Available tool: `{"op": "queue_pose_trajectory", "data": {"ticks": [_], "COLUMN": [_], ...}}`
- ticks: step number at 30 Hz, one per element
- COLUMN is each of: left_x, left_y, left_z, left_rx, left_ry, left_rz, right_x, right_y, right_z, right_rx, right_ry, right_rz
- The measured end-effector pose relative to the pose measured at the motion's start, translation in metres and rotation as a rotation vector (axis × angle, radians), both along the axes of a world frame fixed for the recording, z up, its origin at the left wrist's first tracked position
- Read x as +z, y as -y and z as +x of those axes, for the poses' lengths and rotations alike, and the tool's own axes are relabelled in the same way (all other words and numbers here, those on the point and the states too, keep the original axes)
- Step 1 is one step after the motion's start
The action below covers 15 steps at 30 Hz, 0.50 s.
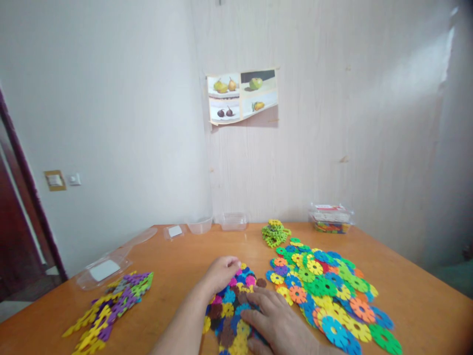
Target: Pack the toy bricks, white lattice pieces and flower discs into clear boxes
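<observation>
A heap of small flower-shaped plastic discs (228,309) in brown, yellow, blue and pink lies on the table right in front of me. My left hand (222,274) rests against its far left side, fingers curled in and pressed together; whatever they may hold is hidden. On the heap's right side lies my right hand (279,318), palm down, with its fingers spread over the discs and nothing gripped. One brown disc (261,282) sits at the heap's right edge, just beyond the right hand's fingers.
Larger notched discs (325,286) spread over the table's right side. Green interlocking pieces (275,234) are piled behind. Yellow and purple pieces (114,308) lie at left. Clear containers (199,225) and lids (104,270) line the back left; a filled clear box (331,218) stands back right.
</observation>
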State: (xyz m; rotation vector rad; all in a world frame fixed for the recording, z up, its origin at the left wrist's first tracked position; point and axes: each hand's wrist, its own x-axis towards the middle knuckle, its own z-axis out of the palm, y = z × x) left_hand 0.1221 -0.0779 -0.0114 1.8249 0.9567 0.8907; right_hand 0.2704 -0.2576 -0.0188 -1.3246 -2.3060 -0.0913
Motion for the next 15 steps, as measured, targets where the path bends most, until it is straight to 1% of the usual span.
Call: {"op": "queue_pose_trajectory", "data": {"ticks": [5, 8, 12, 15], "left_x": [0.002, 0.004, 0.006, 0.005], "left_y": [0.008, 0.012, 0.013, 0.011], "left_z": [0.003, 0.004, 0.005, 0.005], "left_rx": [-0.101, -0.147, -0.128, -0.088], "left_ry": [-0.116, -0.136, -0.135, -0.072], "left_rz": [0.082, 0.085, 0.054, 0.012], "right_x": [-0.007, -0.012, -0.015, -0.015], "right_y": [-0.005, -0.009, -0.013, -0.014], "right_z": [0.003, 0.004, 0.005, 0.005], "right_rx": [-0.008, 0.004, 0.026, 0.019], "right_ry": [-0.006, -0.001, -0.038, -0.062], "right_rz": [0.024, 0.055, 0.120, 0.128]}}
